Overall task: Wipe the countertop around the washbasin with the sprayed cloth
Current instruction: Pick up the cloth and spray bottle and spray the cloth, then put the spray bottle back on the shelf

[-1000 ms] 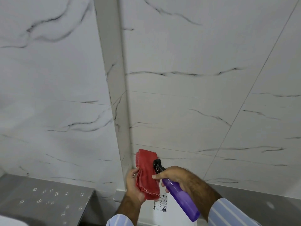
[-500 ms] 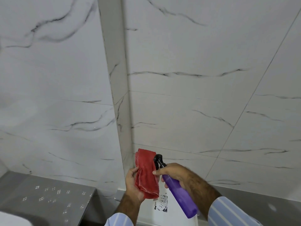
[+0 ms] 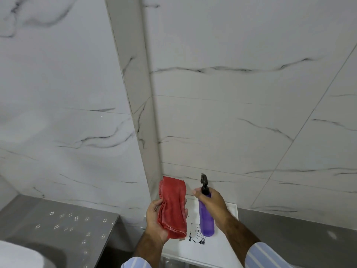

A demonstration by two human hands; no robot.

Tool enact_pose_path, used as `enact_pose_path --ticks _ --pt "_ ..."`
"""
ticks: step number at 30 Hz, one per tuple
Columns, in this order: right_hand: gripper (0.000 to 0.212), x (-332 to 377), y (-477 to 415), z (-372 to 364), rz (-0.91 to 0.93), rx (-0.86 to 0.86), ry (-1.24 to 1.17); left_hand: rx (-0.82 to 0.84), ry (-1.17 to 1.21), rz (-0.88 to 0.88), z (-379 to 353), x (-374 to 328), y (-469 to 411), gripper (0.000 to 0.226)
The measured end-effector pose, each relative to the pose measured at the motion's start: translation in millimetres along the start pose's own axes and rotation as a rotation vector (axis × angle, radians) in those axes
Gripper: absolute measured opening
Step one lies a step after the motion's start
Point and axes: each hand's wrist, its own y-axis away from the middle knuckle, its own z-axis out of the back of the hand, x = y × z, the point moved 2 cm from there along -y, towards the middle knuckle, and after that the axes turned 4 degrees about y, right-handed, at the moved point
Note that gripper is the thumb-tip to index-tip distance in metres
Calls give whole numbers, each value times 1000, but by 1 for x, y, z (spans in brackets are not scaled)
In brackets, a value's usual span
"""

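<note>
A folded red cloth (image 3: 172,207) stands upright in my left hand (image 3: 154,221), low in the middle of the view. Just to its right, my right hand (image 3: 214,204) grips a purple spray bottle (image 3: 207,219) with a black nozzle (image 3: 204,179). The bottle is nearly upright and its nozzle points up toward the wall, a short gap from the cloth. Below both hands lies a white tray-like surface (image 3: 232,208) with a black printed mark. The grey countertop (image 3: 58,219) stretches at lower left; the washbasin's white rim (image 3: 17,256) shows in the bottom left corner.
White marble-veined wall tiles (image 3: 231,93) fill most of the view, with a protruding corner column (image 3: 133,84) in the middle. More grey counter (image 3: 299,235) runs along the lower right. My striped sleeves show at the bottom edge.
The right hand has swung the spray bottle from a tilt toward the cloth to nearly upright, with the nozzle off the cloth. The left hand still holds the cloth.
</note>
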Motion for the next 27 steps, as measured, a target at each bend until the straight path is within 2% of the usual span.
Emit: enact_pose_path --ticks 2,5,12,14,17,18,19,20,22,23,25,27 --pt "18 -17 -11 -6 26 -59 -3 1 5 23 7 0 -3 79" --pt "23 -46 -24 -15 78 -101 -18 5 7 43 14 1 -8 79" --pt "35 -87 -38 -28 87 -30 2 23 -9 64 15 6 -13 76" --pt "55 -82 -39 -27 71 8 12 2 -19 51 17 7 -15 75" --pt "120 -71 -32 -10 17 14 50 -5 -33 52 19 7 -13 74" --pt "129 -68 -25 1 -1 -24 29 17 -19 61 18 6 -9 75" --pt "125 -64 -14 12 -3 -78 -3 37 -8 68 16 6 -5 76" --pt "108 -63 0 25 21 -150 -48 55 2 71 15 5 -1 77" --pt "52 -60 29 44 90 -308 -95 71 18 62 15 5 6 77" --pt "44 -58 42 46 101 -326 -96 74 20 56 14 5 10 77" --pt "58 -52 59 33 50 -169 -114 81 14 54 14 5 21 77" --pt "62 -36 69 7 -43 120 -105 109 -8 49 12 4 36 74"
